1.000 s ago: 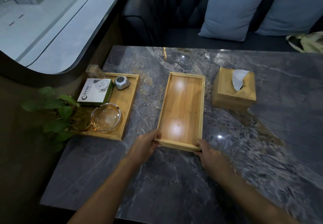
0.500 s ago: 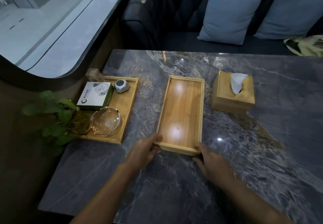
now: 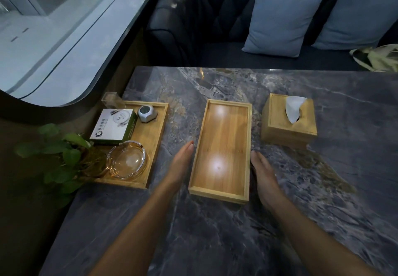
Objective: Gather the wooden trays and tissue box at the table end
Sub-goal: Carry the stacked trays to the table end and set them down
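Note:
An empty narrow wooden tray point(image 3: 224, 146) lies lengthwise in the middle of the grey marble table point(image 3: 237, 232). My left hand point(image 3: 179, 163) is flat and open beside the tray's left long side. My right hand point(image 3: 263, 177) is flat and open along its right long side, close to or touching the rim. A wider wooden tray point(image 3: 155, 137) at the left table end carries a green-and-white box point(image 3: 113, 126), a small grey device point(image 3: 146, 113) and a glass ashtray point(image 3: 127, 159). A wooden tissue box point(image 3: 289, 122) with a white tissue sticking up stands to the right.
A leafy green plant point(image 3: 60, 155) hangs over the left table edge beside the loaded tray. A small clear glass holder point(image 3: 112, 100) stands at that tray's far corner. A dark sofa with blue cushions point(image 3: 282, 21) runs behind the table. A curved window ledge is at the left.
Both hands let go of the tray's near end and moved forward along its long sides, fingers now straight. The tray stays in the middle of the table.

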### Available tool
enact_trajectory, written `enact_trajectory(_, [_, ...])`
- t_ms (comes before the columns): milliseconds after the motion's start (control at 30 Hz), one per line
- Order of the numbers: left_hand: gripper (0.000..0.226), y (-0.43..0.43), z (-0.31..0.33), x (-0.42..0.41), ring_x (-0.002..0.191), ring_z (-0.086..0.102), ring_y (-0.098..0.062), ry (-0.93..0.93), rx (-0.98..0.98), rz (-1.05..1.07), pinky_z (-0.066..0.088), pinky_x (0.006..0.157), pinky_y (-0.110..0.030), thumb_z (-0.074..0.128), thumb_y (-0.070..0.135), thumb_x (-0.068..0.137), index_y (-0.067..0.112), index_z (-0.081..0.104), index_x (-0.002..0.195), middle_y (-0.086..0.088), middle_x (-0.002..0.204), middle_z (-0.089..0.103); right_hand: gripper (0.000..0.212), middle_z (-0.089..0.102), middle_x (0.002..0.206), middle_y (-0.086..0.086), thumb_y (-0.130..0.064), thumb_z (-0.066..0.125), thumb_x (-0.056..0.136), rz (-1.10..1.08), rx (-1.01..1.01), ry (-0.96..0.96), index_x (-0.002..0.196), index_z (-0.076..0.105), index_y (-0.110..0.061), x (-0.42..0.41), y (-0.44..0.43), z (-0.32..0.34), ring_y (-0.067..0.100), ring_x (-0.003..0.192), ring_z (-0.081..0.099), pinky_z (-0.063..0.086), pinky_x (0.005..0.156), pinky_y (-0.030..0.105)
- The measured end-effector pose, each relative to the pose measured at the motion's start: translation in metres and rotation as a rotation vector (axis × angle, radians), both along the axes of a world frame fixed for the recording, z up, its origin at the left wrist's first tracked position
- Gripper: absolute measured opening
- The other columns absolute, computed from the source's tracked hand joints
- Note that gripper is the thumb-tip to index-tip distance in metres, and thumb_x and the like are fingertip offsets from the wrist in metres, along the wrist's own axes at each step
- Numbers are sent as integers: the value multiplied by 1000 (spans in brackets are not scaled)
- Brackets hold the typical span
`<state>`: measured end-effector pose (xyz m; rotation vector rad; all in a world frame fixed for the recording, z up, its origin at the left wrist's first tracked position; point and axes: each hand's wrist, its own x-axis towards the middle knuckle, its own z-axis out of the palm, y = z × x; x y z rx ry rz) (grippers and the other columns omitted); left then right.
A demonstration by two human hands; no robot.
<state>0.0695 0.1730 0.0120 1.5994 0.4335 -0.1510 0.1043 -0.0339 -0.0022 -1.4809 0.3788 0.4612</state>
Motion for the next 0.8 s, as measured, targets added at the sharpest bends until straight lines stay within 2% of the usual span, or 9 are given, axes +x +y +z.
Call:
enact_trajectory(67, [42,-4,0,11,120,49,-16,-2,-19,-50,43,100,-34,30,29,99,12,42,135,-11,138,48,55,46,139,5,-46,45,89,17,-10,1,138,34,-22,5,9,0,22,121,46,37,105,47])
enact_trajectory(133, [35,-6,-5,15,103,59,-2,-12,-50,-76,50,80,-19,28,24,99,16,45,129,-3,126,55,50,46,138,4,-45,40,91,46,-34,-8,137,33,-27,5,16,0,22,120,46,38,104,47])
enact_trajectory(233, [27,-11,-12,15,82,64,11,-15,-117,-68,51,61,-8,28,20,99,32,43,119,14,107,57,48,44,140,2,-45,34,93,68,-55,-32,138,29,-31,2,21,-4,21,121,45,38,104,46])
enact_trajectory(300, [28,-11,-13,14,81,65,10,-8,-110,-55,50,59,-7,29,23,99,39,48,112,19,100,63,49,41,141,1,-46,32,93,74,-56,-43,140,26,-32,2,23,-8,19,121,43,37,103,44])
enact_trajectory(367, [33,-8,-12,14,84,64,10,-8,-79,-58,49,60,-6,29,22,99,44,53,105,24,92,70,48,41,142,1,-47,31,93,77,-64,-49,139,26,-34,4,26,-10,21,124,42,34,106,49])
enact_trajectory(433, [36,-2,-11,16,86,62,13,-3,-48,-49,48,62,-4,30,21,99,47,54,102,28,93,68,46,43,140,1,-47,31,93,89,-60,-72,138,26,-37,5,32,-11,22,123,44,34,105,53])
enact_trajectory(567, [31,18,-14,16,90,60,10,42,-23,16,48,66,-10,31,24,99,43,48,116,18,108,58,43,49,134,3,-42,33,94,127,-9,-99,136,31,-32,6,54,-9,22,117,50,39,103,52])
enact_trajectory(667, [36,38,-13,13,92,58,6,83,-37,51,47,64,-9,31,25,99,31,42,132,13,112,56,46,48,135,0,-45,34,93,158,-5,-79,137,29,-35,7,72,-10,21,118,49,40,102,51])
enact_trajectory(800, [37,63,-6,7,89,57,6,107,3,124,46,62,-11,33,28,98,30,44,133,17,106,58,53,43,140,-3,-51,36,90,235,23,-46,139,24,-36,7,93,-12,18,121,46,41,102,46])
